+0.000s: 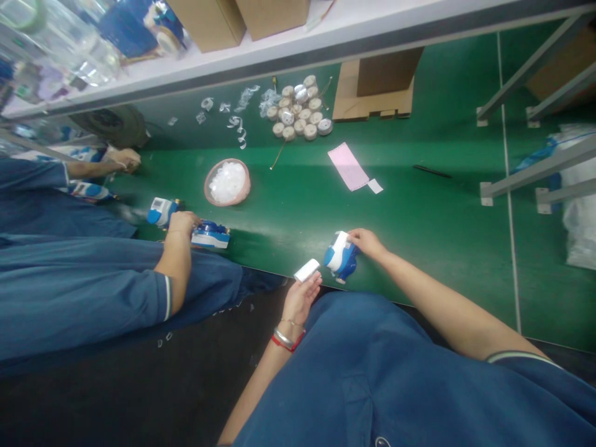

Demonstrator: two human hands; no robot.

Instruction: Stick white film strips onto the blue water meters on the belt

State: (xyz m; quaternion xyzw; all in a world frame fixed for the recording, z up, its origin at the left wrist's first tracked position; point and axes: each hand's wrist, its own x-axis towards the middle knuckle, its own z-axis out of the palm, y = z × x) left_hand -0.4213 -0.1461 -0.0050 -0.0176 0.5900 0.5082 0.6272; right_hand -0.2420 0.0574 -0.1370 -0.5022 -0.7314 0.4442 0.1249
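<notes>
My left hand (pixel 302 300) is closed on a small white plastic cover (pixel 306 270), held just past the near edge of the green bench. A blue and white water meter (pixel 339 254) lies near that edge, a little right of the cover and apart from it. The fingers of my right hand (pixel 367 242) are closed on the meter's right side, at its white top part; the fingertips are partly hidden.
At left, a co-worker's hand (pixel 182 225) rests between two meters, one of them boxy (pixel 210 236). A pink bowl (pixel 206 186) holds white pieces. Round parts (pixel 305 114), a pink sheet (pixel 347 166), cardboard (pixel 349 102) and a pen (pixel 432 171) lie beyond. A shelf (pixel 279 53) overhangs the back.
</notes>
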